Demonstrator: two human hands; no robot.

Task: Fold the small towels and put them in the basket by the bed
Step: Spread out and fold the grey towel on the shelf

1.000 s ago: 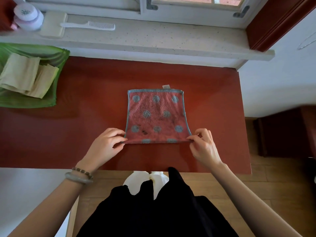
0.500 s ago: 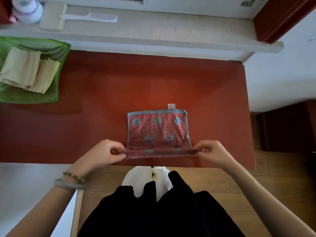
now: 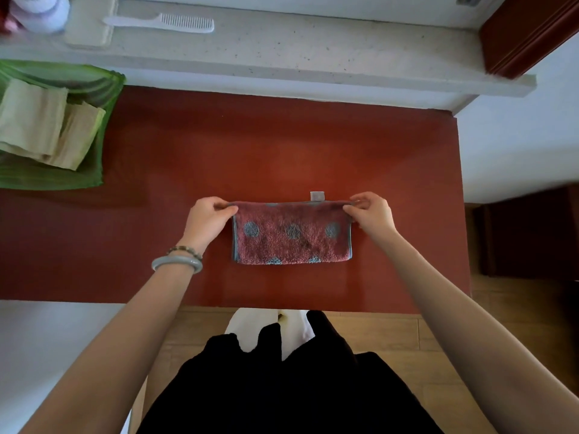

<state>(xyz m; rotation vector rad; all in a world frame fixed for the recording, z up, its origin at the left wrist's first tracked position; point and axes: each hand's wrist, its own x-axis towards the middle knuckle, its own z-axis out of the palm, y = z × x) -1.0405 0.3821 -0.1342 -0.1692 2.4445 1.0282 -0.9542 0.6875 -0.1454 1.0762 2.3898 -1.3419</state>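
Observation:
A red towel with blue dots (image 3: 291,238) lies folded in half on the red table (image 3: 282,151), its fold toward me and a white tag at the far edge. My left hand (image 3: 208,219) pinches the towel's far left corner. The far right corner is pinched by my right hand (image 3: 371,213). A green basket (image 3: 94,126) stands at the table's far left with two folded pale yellow towels (image 3: 40,123) inside.
A stone window sill (image 3: 313,51) runs behind the table, carrying a white comb (image 3: 163,23), a pale flat box (image 3: 91,23) and a round container (image 3: 40,9). A dark wooden piece (image 3: 526,233) stands to the right on the wood floor.
Both hands lifted the towel's near edge and carried it away from me onto the far edge, folding the towel in half. The camera view shifted, so the table sits lower in frame.

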